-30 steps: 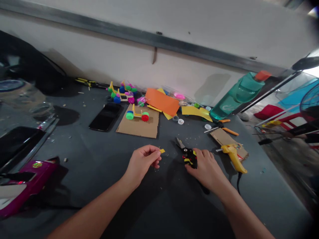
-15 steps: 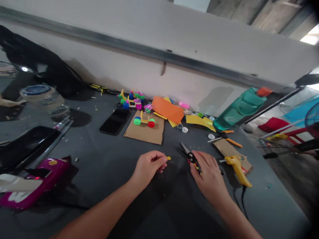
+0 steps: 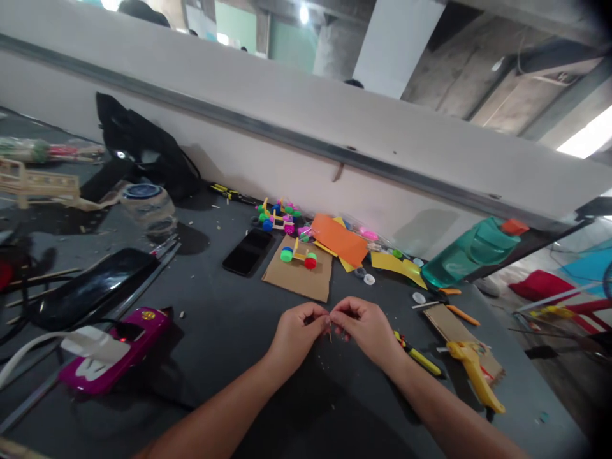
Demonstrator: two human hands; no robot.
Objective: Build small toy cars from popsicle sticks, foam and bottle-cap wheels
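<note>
My left hand [image 3: 299, 331] and my right hand [image 3: 363, 325] meet fingertip to fingertip above the dark table. Both are pinched closed around something tiny between them, mostly hidden by the fingers; a thin sliver [image 3: 330, 337] shows just below. Partly behind my right hand lies a cutting tool with yellow-and-black handles [image 3: 421, 359]. Beyond my hands, a small wheeled model [image 3: 299, 255] with green and red wheels stands on a cardboard square [image 3: 296, 277].
A black phone [image 3: 248, 252] lies left of the cardboard. Orange paper [image 3: 339, 241] and yellow strips are behind it. At right are a yellow glue gun [image 3: 473, 373], orange-handled tool and teal bottle [image 3: 471, 252]. A magenta power strip [image 3: 117, 350] sits at left.
The view has tilted up and turned left. My right hand has let go of the cutting tool and moved left to meet my left hand. The yellow piece at my left fingertips is now hidden.
</note>
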